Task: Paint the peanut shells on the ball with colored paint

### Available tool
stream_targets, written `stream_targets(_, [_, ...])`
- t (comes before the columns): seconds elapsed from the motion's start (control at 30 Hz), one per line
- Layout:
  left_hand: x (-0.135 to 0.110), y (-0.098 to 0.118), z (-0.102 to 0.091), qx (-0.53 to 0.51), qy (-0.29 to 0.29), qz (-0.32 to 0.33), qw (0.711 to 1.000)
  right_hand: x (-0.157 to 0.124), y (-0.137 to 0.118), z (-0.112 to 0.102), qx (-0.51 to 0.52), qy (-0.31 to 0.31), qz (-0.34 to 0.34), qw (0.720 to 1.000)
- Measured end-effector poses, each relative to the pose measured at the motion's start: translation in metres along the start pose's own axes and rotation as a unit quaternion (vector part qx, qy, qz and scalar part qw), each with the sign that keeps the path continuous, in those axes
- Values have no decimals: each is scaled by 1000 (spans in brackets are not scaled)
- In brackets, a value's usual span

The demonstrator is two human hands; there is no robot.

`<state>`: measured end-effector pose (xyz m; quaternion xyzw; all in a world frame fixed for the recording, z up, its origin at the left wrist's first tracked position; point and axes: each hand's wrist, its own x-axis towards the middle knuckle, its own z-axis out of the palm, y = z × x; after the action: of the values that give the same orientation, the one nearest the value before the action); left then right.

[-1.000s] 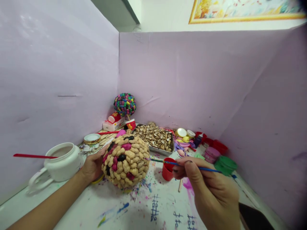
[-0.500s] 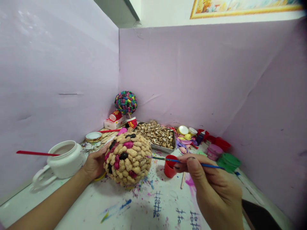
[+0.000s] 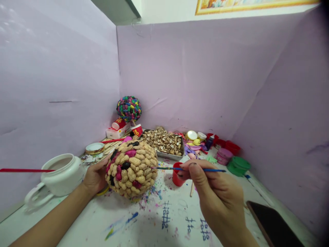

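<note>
A ball covered in peanut shells [image 3: 140,171] sits low over the table, mostly tan, with some shells painted black and magenta. My left hand [image 3: 96,176] grips it from the left side; the fingertips are hidden behind it. In my right hand [image 3: 205,185] a thin blue paintbrush [image 3: 164,168] is pinched between thumb and fingers. Its tip points left, at or very near the ball's right side; I cannot tell whether it touches. Just behind the brush stands a red cup [image 3: 178,178].
A white mug [image 3: 63,176] with a red stick stands left. Behind are a tray of shells [image 3: 171,157], a multicoloured ball [image 3: 129,108], and balloons [image 3: 194,149]. Green [image 3: 239,166] and pink tubs [image 3: 224,156] stand right, a phone [image 3: 275,223] front right. Purple panels enclose the table.
The whole view has shifted, so things appear further left and more of the phone shows. Both hands keep their holds, and the brush tip stays by the ball's right side.
</note>
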<state>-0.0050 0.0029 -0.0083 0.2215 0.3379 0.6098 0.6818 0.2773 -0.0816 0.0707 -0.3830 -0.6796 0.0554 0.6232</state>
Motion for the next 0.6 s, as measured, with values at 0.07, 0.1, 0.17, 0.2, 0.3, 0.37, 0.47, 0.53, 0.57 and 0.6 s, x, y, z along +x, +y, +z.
stream_targets(0.07, [-1, 1, 1, 8, -1, -2, 1000, 0, 1, 1, 0, -4, 0, 1000])
stream_targets(0.1, [-1, 1, 2, 10, -5, -1, 1000, 0, 2, 1, 2, -7, 1, 1000])
stream_targets(0.17, [-2, 1, 4, 10, -9, 1, 1000, -1, 2, 3, 7, -10, 5, 1000])
stream_targets(0.2, [-3, 1, 4, 10, -10, 3, 1000, -2, 3, 4, 10, -10, 7, 1000])
stream_targets(0.3, [-2, 0, 4, 10, -19, 8, 1000, -3, 3, 6, 17, -6, 6, 1000])
stream_targets(0.37, [-2, 0, 3, 8, -24, 8, 1000, -4, 3, 8, 21, -5, 1, 1000])
stream_targets(0.47, [-2, 1, 2, -9, 0, 3, 1000, -3, 3, 9, 20, -8, -7, 1000])
stream_targets(0.53, [-3, 1, 3, -24, 26, -3, 999, -4, 2, 9, 18, -13, -11, 1000])
stream_targets(0.57, [-4, 1, 5, -31, 35, -4, 999, -4, 2, 9, 16, -15, -12, 1000])
stream_targets(0.6, [-5, 2, 6, -37, 39, -2, 999, -4, 2, 9, 15, -17, -14, 1000])
